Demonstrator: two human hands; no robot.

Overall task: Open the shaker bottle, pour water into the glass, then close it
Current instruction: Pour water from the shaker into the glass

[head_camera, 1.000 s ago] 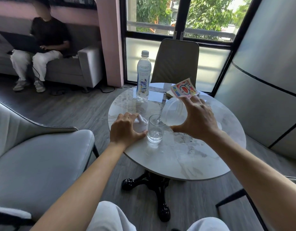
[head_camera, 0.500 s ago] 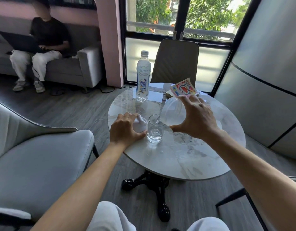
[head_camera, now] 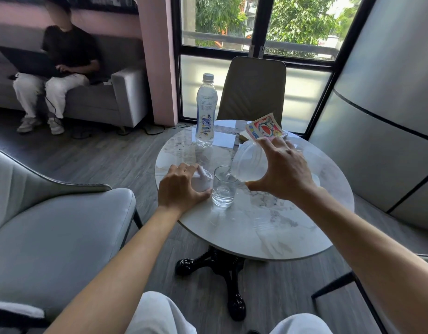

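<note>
My right hand [head_camera: 281, 169] grips the translucent shaker bottle [head_camera: 248, 162], tipped steeply with its mouth down over the clear glass [head_camera: 223, 186]. Water runs from the bottle into the glass, which stands upright on the round marble table [head_camera: 268, 227] and holds some water. Just left of the glass, my left hand [head_camera: 181, 186] rests on the table, closed over the white shaker lid [head_camera: 203, 179], which shows between my fingers and thumb.
A capped plastic water bottle [head_camera: 206, 109] stands at the table's far side, with a colourful booklet [head_camera: 264, 127] to its right. A grey armchair [head_camera: 51, 225] is at the left, a chair [head_camera: 252, 90] beyond the table. A person sits on a sofa [head_camera: 99, 97] far left.
The shaker bottle stays tilted over the glass and keeps pouring; the water level in the glass has risen slightly. Both hands hold nearly the same places.
</note>
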